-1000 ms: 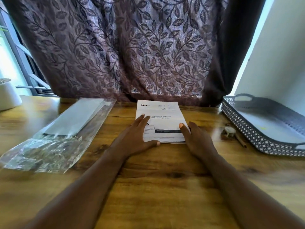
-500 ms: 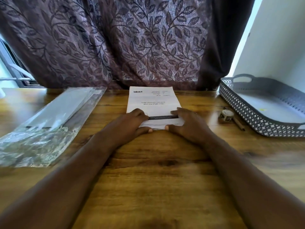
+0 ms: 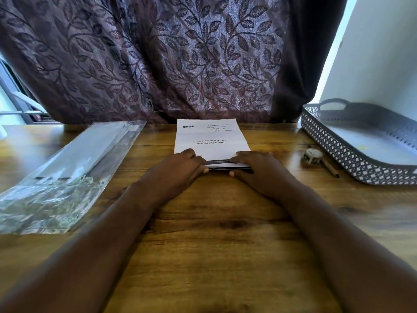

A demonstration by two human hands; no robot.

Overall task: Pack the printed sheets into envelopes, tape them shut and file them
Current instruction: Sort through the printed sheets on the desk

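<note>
The left hand (image 3: pixel 180 169) and right hand (image 3: pixel 257 171) are laid on the near edge of a stack of printed sheets (image 3: pixel 211 141), fingers curled over the top, thumbs tucked at the near edge. The stack is pinched from both sides, neither hand being fully closed. The sheets are seen lying flat at the middle of the desk (image 3: pixel 214 222), far end toward the curtain (image 3: pixel 158 53).

The step is judged to be taking up or squaring the stack, before any packing. Next, an envelope must be fetched and the sheets slid in; a firm lift is needed so pages are not fanned.

To the left, a clear plastic bag (image 3: pixel 63 177) is seen, with flat grey envelopes (image 3: pixel 90 147) inside; count cannot be told. To the right, a tape roll (image 3: pixel 312 155) and pencil (image 3: pixel 329 168) lie just beside a grey perforated tray (image 3: pixel 352 159), whose floor appears bare apart from a small yellow speck.
</note>
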